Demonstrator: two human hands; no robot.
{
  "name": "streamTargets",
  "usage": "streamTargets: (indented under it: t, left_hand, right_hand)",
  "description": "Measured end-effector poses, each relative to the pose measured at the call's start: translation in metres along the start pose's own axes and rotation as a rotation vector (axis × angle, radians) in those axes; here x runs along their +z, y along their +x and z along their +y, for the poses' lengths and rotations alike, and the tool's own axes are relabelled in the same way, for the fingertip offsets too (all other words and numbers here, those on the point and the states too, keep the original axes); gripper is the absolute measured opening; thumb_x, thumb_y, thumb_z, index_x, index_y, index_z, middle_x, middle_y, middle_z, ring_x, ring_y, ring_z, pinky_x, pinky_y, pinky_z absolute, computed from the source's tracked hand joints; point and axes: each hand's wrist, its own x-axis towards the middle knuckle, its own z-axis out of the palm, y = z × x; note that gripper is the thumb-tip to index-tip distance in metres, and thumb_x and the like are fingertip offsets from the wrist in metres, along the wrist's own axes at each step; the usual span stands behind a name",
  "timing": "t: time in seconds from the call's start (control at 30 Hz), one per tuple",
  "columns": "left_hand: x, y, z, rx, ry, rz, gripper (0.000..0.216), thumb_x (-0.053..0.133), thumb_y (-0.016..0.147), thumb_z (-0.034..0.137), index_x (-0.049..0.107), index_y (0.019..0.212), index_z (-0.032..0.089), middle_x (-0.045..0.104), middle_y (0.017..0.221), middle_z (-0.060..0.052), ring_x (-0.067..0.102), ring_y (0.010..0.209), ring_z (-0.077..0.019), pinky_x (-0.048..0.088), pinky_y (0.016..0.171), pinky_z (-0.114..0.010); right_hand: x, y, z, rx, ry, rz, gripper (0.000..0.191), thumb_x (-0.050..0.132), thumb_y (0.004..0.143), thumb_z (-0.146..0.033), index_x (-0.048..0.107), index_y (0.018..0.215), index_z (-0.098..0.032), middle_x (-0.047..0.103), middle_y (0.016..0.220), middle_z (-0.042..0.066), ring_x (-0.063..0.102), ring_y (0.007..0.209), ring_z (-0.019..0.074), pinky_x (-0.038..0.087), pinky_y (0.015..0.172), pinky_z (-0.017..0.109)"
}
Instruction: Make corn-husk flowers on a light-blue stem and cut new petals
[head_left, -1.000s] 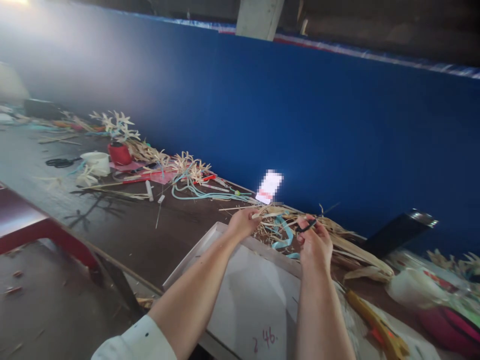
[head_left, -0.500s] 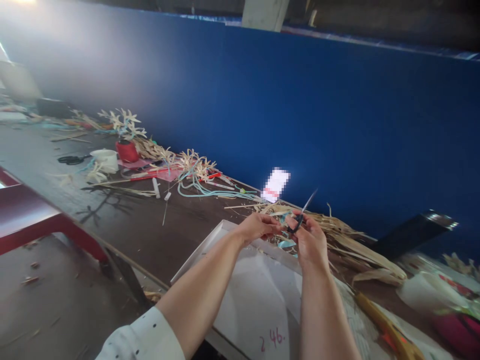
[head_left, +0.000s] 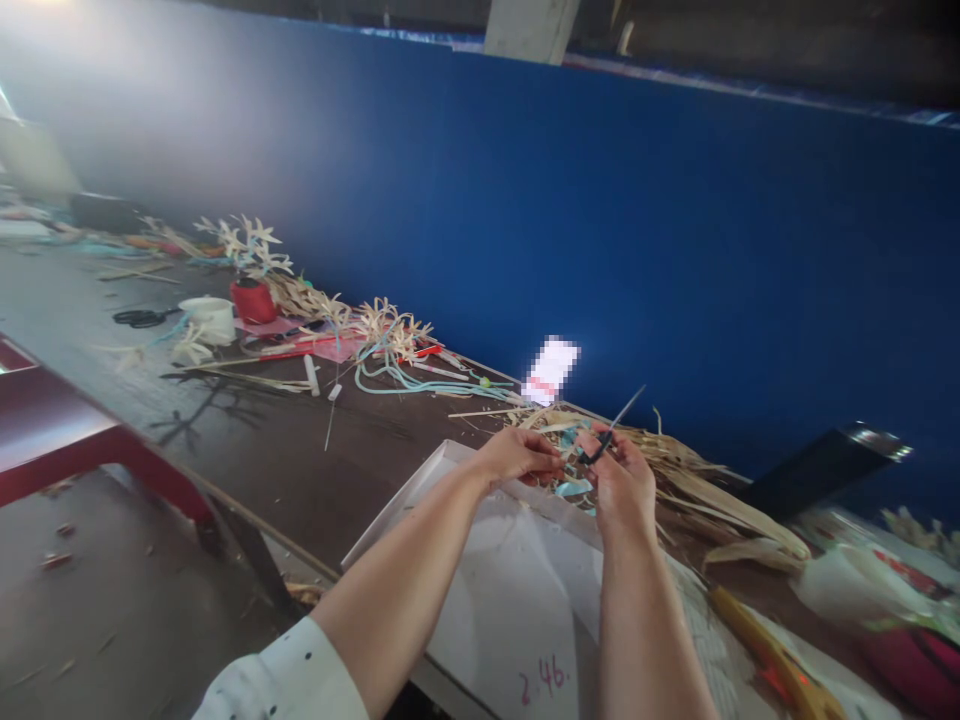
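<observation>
Right hand [head_left: 626, 485]: closed around small scissors [head_left: 609, 435]; the blades point up and to the right and look shut.
Left hand [head_left: 517, 455]: fingers pinched narrow on the end of a blue strip [head_left: 571, 487], as far as the picture shows; contact is small and partly hidden.
Position: both hands nearly touch, held above the far rim of a white tray [head_left: 420, 500].
Strip: hangs curled between the hands, just in front of a straw pile [head_left: 697, 470].
Done (judged): straw flowers [head_left: 390, 325] lie finished farther left on the table [head_left: 262, 440], near a red cup [head_left: 253, 300].
Left (judged): the strip looks uncut, and much loose straw is unused.
Nearby: yellow tool [head_left: 765, 650] lies right of the tray; blue wall [head_left: 600, 220] stands behind.
</observation>
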Motion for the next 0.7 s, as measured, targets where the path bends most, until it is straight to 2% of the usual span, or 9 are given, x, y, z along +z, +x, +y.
streamTargets:
  t: [0.17, 0.37, 0.6, 0.7]
  left_hand:
    - [-0.0009, 0.0019, -0.0033, -0.003, 0.023, 0.017, 0.034, 0.073, 0.056, 0.04, 0.066, 0.076, 0.013, 0.062, 0.068, -0.002, 0.053, 0.06, -0.0096, 0.038, 0.052, -0.02]
    - [-0.0027, 0.0057, -0.0075, 0.012, 0.082, 0.054, 0.032, 0.071, 0.058, 0.039, 0.066, 0.076, 0.014, 0.056, 0.061, 0.001, 0.048, 0.055, -0.0082, 0.035, 0.049, -0.019]
    - [-0.0017, 0.006, -0.0091, 0.005, 0.09, 0.029, 0.027, 0.07, 0.06, 0.035, 0.068, 0.077, 0.014, 0.058, 0.062, 0.0, 0.048, 0.055, -0.0084, 0.036, 0.049, -0.019]
    - [-0.0011, 0.0061, -0.0071, 0.002, 0.073, 0.064, 0.027, 0.071, 0.061, 0.035, 0.068, 0.076, 0.014, 0.057, 0.06, 0.001, 0.047, 0.054, -0.008, 0.036, 0.049, -0.019]
  right_hand:
    - [0.0008, 0.0003, -0.0008, -0.031, 0.01, 0.036, 0.052, 0.08, 0.054, -0.038, 0.064, 0.099, -0.018, 0.058, 0.063, -0.005, 0.039, 0.042, 0.0045, 0.03, 0.039, 0.019]
    - [0.002, -0.0014, -0.0043, -0.036, 0.01, 0.048, 0.052, 0.08, 0.055, -0.039, 0.063, 0.101, -0.019, 0.054, 0.059, -0.006, 0.036, 0.041, 0.0044, 0.027, 0.038, 0.019]
    - [0.0034, -0.002, -0.0037, -0.068, 0.015, 0.071, 0.053, 0.081, 0.054, -0.037, 0.063, 0.101, -0.018, 0.056, 0.06, -0.006, 0.037, 0.041, 0.0048, 0.029, 0.04, 0.019]
    - [0.0023, -0.0003, -0.0008, -0.066, 0.03, 0.096, 0.052, 0.08, 0.054, -0.037, 0.064, 0.099, -0.018, 0.061, 0.066, -0.003, 0.039, 0.043, 0.0049, 0.03, 0.04, 0.019]
